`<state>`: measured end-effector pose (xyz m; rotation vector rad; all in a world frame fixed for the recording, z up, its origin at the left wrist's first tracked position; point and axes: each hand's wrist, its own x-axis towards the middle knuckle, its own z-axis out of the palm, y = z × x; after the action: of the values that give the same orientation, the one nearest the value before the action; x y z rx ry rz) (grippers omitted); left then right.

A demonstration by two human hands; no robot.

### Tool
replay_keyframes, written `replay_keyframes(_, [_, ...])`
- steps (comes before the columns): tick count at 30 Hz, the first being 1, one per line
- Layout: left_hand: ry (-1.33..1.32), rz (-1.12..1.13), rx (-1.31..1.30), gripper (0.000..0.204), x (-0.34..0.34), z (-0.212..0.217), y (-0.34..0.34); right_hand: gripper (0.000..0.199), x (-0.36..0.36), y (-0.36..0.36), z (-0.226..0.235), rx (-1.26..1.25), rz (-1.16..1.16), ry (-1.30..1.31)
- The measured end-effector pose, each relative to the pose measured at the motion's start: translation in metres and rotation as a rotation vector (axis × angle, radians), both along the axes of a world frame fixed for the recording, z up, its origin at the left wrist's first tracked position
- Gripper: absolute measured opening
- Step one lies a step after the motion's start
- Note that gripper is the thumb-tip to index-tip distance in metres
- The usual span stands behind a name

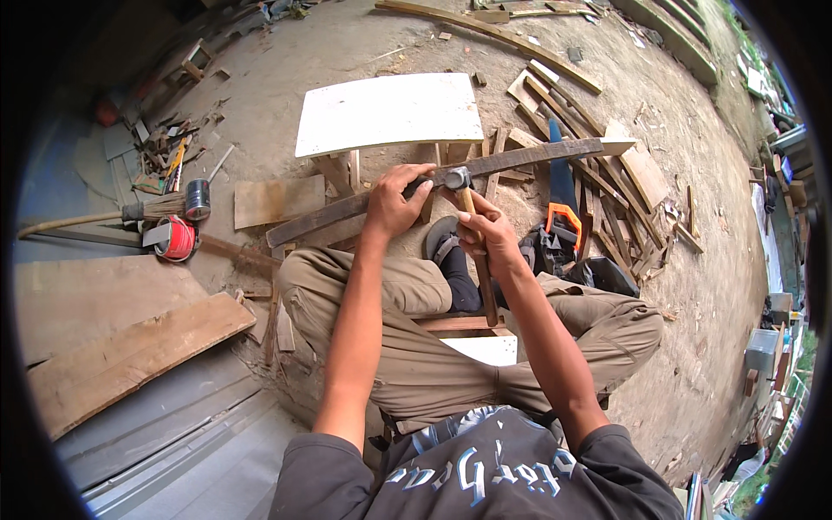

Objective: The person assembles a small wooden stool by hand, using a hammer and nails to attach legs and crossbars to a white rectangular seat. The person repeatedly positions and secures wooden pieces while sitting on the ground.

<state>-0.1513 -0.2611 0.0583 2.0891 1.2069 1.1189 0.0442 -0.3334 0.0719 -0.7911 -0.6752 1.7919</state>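
Observation:
A long dark wooden bar (329,220) lies slantwise in front of me, its right end higher in view. My left hand (399,201) is closed around the bar near its middle. My right hand (487,229) grips a hammer (490,303) by the upper part of its wooden handle. The metal hammer head is at the bar, just right of my left fingers; whether it touches the wood I cannot tell. Beyond the bar stands a low white-topped stool (390,113). Right of my right hand is a handsaw (563,186) with a blue blade and orange handle.
Scrap wood strips (620,217) are heaped on the right. On the left are a broom (156,206), a paint can (198,199), a red roll (178,240) and a thick plank (143,360). A dark bag (602,276) lies by my right knee.

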Motion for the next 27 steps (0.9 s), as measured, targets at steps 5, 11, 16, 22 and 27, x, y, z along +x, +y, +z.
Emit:
replay_keyframes(5, [-0.178, -0.107, -0.082, 0.026, -0.010, -0.005, 0.005, 0.050, -0.016, 0.020, -0.003, -0.039, 0.052, 0.208])
replay_keyframes(11, [-0.326, -0.133, -0.123, 0.023, -0.017, -0.010, 0.009, 0.046, -0.017, 0.032, -0.009, -0.040, 0.100, 0.198])
replay_keyframes(16, [-0.386, -0.073, -0.144, 0.020, -0.013, -0.005, 0.006, 0.045, -0.017, 0.033, -0.018, -0.029, 0.120, 0.182])
replay_keyframes(22, [-0.364, 0.099, -0.252, 0.019, -0.009, -0.009, 0.006, 0.035, -0.023, 0.024, 0.004, 0.016, 0.005, -0.148])
replay_keyframes(27, [-0.294, 0.144, -0.133, 0.018, -0.002, -0.015, 0.007, 0.030, -0.002, 0.022, -0.019, -0.058, -0.465, -0.403])
